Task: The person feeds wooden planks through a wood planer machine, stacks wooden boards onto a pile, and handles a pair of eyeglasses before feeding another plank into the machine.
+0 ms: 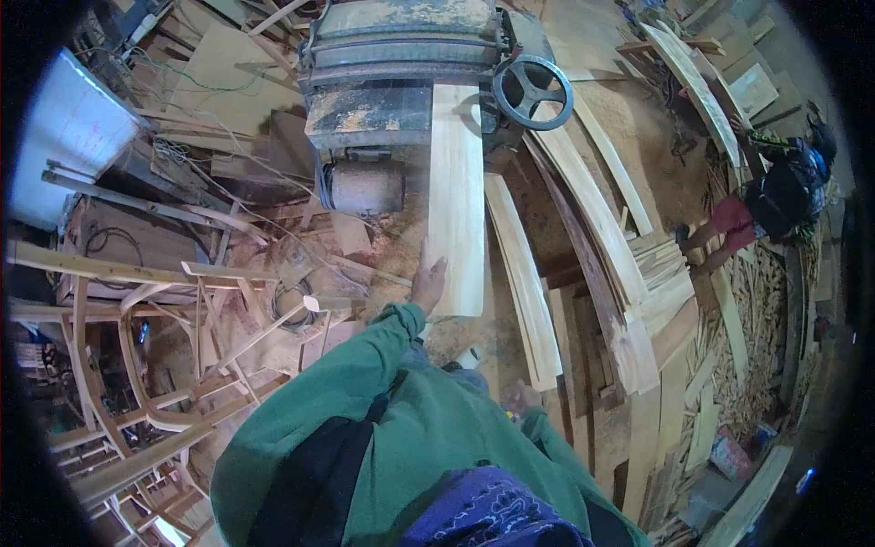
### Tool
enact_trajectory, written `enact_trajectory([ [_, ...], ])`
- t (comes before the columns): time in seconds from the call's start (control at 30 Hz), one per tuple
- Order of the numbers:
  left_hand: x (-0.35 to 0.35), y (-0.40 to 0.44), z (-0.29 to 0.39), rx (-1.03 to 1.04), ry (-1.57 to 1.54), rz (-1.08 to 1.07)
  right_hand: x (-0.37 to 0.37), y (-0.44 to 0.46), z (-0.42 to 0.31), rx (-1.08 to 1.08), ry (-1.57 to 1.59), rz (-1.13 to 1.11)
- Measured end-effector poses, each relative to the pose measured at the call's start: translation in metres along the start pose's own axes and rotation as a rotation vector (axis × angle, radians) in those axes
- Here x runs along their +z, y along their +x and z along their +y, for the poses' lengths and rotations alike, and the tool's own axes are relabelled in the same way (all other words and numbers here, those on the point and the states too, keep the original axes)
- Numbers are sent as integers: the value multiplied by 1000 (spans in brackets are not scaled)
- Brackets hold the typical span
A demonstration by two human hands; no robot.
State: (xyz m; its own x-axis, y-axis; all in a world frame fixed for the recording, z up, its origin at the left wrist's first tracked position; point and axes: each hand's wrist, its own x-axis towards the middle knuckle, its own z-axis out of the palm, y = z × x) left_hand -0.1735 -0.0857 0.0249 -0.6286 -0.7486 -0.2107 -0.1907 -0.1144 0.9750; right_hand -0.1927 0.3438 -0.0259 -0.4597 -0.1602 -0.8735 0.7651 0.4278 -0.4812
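A long pale wooden board runs from the planer-like machine toward my body, its far end at the machine's bed. My left hand grips the board's left edge near its close end, thumb on the upper face and the other fingers hidden beneath. Low beside my right side is my right hand, dim and partly blurred. A small yellow spot shows by it, but whether the fingers hold anything is unclear. The machine's spoked handwheel stands to the right of the board's far end.
Several planks lie to the right. Chair-like wooden frames crowd the left. A motor sits below the machine, and loose cables cross the sawdust-covered floor. Another person is at far right beside leaning boards.
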Motion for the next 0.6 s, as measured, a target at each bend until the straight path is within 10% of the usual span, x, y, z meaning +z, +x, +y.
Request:
enact_trajectory([
  [0.6,7,41,25,175,199,104,-75,7,30,100,179,17],
])
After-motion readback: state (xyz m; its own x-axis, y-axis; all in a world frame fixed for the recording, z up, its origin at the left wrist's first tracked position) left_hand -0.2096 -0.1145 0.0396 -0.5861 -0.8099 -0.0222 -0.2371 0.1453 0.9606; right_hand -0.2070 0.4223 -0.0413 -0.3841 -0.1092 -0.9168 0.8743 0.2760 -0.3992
